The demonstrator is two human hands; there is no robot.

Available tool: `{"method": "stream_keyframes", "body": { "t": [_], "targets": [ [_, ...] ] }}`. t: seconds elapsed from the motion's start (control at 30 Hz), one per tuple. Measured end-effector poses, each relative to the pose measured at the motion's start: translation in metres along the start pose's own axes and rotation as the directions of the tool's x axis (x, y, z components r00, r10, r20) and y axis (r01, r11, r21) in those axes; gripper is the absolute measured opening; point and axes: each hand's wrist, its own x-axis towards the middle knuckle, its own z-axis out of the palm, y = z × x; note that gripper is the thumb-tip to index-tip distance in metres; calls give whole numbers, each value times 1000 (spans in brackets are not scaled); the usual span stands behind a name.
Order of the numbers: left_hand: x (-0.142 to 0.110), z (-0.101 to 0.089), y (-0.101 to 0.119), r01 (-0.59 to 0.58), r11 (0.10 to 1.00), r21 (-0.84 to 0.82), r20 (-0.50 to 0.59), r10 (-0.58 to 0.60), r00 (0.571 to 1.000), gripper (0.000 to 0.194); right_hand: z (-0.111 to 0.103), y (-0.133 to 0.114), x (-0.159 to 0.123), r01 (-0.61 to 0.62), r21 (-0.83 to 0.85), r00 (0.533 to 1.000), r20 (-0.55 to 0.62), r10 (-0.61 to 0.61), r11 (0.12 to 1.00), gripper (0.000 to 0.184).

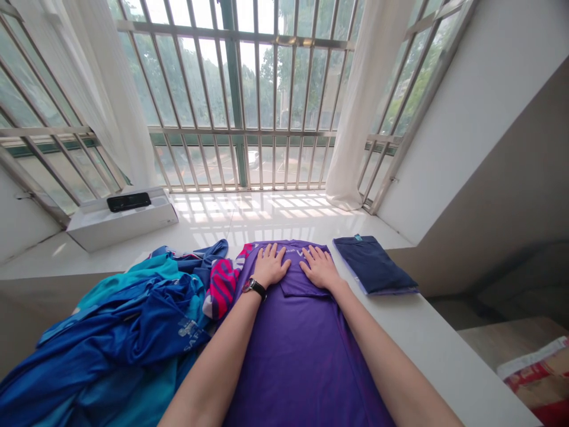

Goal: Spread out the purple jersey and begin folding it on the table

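1. The left hand (272, 265) and right hand (319, 267) press flat on a purple jersey (302, 356) at 12 o'clock, fingers (311, 255) spread, pinching nothing.
2. At 9 o'clock, a tangled blue clothing heap (111, 338) runs out of view; its separate garments are hard to make out.

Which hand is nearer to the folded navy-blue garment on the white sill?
The right hand is nearer: it rests flat on the purple jersey, beside the folded navy-blue garment, not touching it. The left hand is farther away, beyond the right hand.
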Motion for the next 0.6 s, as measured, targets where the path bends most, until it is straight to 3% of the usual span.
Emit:
{"method": "stream_keyframes", "body": {
  "t": [0.23,0.4,0.5,0.6],
  "targets": [
    [16,2,-4,-14,1000,-25,-14,14,1000,63,8,13,21,25,108,998,-65,-18,994,62],
    [20,6,-6,-26,1000,3,-45,27,999,63,0,16,25,78,174,987,-151,-51,982,58],
    [19,6,-5,-32,999,2,-65,32,997,64,-14,21,12,83,220,966,-258,-25,972,53],
    [18,6,-5,-45,999,-7,-87,44,995,65,-30,30,-28,180,287,938,-337,-76,941,47]
  ]
}}
